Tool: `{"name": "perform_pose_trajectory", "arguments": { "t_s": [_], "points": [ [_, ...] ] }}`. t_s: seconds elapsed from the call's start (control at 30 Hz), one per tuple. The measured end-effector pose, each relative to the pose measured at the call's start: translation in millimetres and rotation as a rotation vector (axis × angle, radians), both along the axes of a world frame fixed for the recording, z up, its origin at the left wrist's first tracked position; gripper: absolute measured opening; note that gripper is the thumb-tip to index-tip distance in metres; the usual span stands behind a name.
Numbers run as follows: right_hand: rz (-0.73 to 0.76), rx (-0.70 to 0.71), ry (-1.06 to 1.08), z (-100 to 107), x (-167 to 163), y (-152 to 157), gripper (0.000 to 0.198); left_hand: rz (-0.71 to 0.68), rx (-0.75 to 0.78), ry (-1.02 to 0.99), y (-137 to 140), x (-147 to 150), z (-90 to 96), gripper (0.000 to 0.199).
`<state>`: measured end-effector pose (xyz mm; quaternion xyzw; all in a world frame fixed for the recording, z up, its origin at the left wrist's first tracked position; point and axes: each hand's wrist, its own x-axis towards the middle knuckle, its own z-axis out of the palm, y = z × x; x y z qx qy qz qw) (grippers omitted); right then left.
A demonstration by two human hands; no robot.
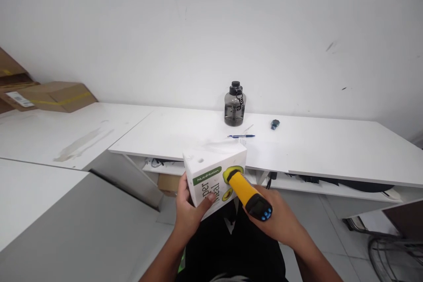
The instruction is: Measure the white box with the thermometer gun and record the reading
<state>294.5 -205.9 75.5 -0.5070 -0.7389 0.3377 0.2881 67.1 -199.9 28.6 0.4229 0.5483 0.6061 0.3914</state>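
The left hand (pixel 188 211) is clamped on a white box (pixel 214 176) with green print, held in the air just off the near edge of the tabletop (pixel 330 150) — the right hand (pixel 280 222) grips a yellow scanner (pixel 249 194), its nose touching the box front. A water jug (pixel 234 105) stands at the far edge, a pen (pixel 241 136) near it

Bare forearms, no sleeves; black trousers, green trim at waist
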Motion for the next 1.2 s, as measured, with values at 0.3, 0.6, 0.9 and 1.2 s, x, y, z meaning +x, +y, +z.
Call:
{"name": "perform_pose_trajectory", "arguments": {
  "t_s": [0.3,0.6,0.9,1.2],
  "points": [
    [-0.006,0.016,0.009,-2.0,-0.5,-5.0,0.011,-0.019,0.077,0.021,-4.6,0.8,4.6,0.086],
    [-0.024,0.007,0.05,-8.8,-4.8,-6.8,0.017,-0.005,0.062,0.06,-5.0,0.6,-3.2,0.087],
    [-0.031,0.008,0.009,-7.2,-4.8,-5.5,0.017,0.022,0.011,0.045,-6.2,-0.3,-3.7,0.089],
    [-0.008,-0.007,0.019,-9.3,-3.6,-4.4,0.01,-0.002,0.007,0.036,-6.1,-2.1,-6.1,0.09]
  ]
}}
